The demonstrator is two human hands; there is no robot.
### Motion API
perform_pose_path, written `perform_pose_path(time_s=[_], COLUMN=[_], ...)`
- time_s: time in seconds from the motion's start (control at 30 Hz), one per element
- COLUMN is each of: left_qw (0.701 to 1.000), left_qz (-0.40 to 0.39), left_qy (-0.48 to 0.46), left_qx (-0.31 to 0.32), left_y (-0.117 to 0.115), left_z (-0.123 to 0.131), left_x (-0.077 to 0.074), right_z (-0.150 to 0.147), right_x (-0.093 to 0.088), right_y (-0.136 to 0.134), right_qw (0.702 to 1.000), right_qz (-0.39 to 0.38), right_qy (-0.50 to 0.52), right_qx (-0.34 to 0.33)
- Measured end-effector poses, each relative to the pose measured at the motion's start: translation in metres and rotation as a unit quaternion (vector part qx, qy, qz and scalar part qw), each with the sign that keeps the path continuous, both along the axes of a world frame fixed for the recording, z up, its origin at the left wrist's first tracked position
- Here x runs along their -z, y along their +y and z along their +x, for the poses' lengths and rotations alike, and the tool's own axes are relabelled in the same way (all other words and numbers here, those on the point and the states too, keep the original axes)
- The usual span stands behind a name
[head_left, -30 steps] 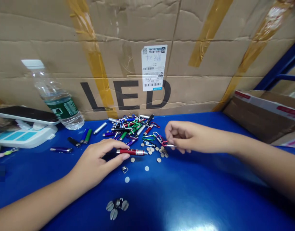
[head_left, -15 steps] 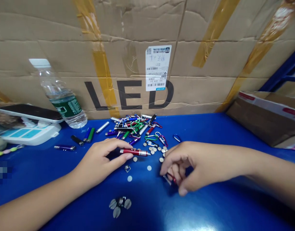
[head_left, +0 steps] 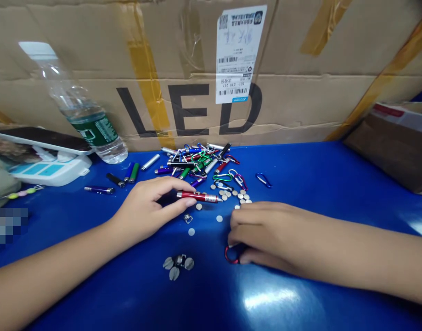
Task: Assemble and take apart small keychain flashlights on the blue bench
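Note:
My left hand (head_left: 152,207) grips a small red pen-shaped flashlight (head_left: 200,196), holding it flat just above the blue table (head_left: 300,184). My right hand (head_left: 262,234) rests on the table with its fingers curled around a red carabiner clip (head_left: 230,256), of which only a loop shows. Between my hands lie several silver button cells (head_left: 231,196). Behind them is a pile of coloured mini flashlights and carabiners (head_left: 197,163).
A large cardboard box marked LED (head_left: 300,69) walls off the back. A water bottle (head_left: 83,115), a phone on a white device (head_left: 48,147) and loose flashlight tubes (head_left: 100,189) are at the left. A small metal cluster (head_left: 178,265) lies near me. A blue carabiner (head_left: 264,179) lies apart.
My right hand took the red carabiner from the pile and drew it toward me, down onto the table. My left hand kept hold of the red flashlight. The view tipped downward.

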State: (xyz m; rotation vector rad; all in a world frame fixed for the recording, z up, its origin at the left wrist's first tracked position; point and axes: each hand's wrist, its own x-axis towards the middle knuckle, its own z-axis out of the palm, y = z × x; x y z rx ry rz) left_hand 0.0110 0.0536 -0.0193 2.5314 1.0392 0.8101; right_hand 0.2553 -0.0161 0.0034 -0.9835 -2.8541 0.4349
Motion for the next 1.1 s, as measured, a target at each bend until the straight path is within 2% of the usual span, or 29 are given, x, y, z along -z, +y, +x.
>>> perform_pose_path(time_s=[0.13, 0.23, 0.3, 0.37, 0.47, 0.57, 0.63, 0.73, 0.9, 0.97, 1.1], left_qw=[1.0, 1.0, 1.0, 0.999, 0.998, 0.991, 0.984, 0.98, 0.978, 0.978, 0.979], left_qz=[0.004, 0.009, 0.01, 0.008, 0.0, -0.008, -0.009, -0.007, -0.024, -0.035, -0.068], left_qy=[-0.006, -0.013, -0.016, -0.019, -0.03, -0.048, -0.05, -0.049, -0.061, -0.064, -0.05], left_qx=[0.013, 0.022, 0.024, 0.025, 0.049, 0.124, 0.171, 0.194, 0.197, 0.194, 0.185], left_y=[0.0, 0.0, 0.0, -0.001, -0.002, -0.005, -0.006, -0.008, -0.011, -0.013, -0.016], left_z=[-0.001, -0.001, -0.001, -0.001, -0.002, -0.001, 0.0, 0.003, 0.009, 0.01, 0.012], left_x=[0.001, 0.001, 0.001, 0.0, -0.001, -0.001, 0.0, 0.002, 0.0, -0.002, -0.004], right_z=[0.005, 0.01, 0.009, 0.007, 0.002, -0.002, -0.005, -0.008, -0.011, -0.012, -0.011], right_x=[0.02, 0.025, 0.025, 0.022, 0.019, 0.018, 0.018, 0.016, 0.012, 0.013, 0.019], right_y=[0.013, 0.017, 0.017, 0.015, 0.013, 0.013, 0.014, 0.013, 0.012, 0.012, 0.012], right_qw=[0.989, 0.985, 0.986, 0.975, 0.922, 0.87, 0.859, 0.884, 0.952, 0.964, 0.971], right_qz=[0.143, 0.161, 0.113, 0.031, -0.137, -0.271, -0.3, -0.248, -0.042, 0.009, 0.057], right_qy=[-0.007, 0.019, 0.066, 0.142, 0.264, 0.322, 0.333, 0.329, 0.259, 0.218, 0.148], right_qx=[0.032, 0.063, 0.105, 0.17, 0.246, 0.257, 0.246, 0.223, 0.159, 0.152, 0.179])
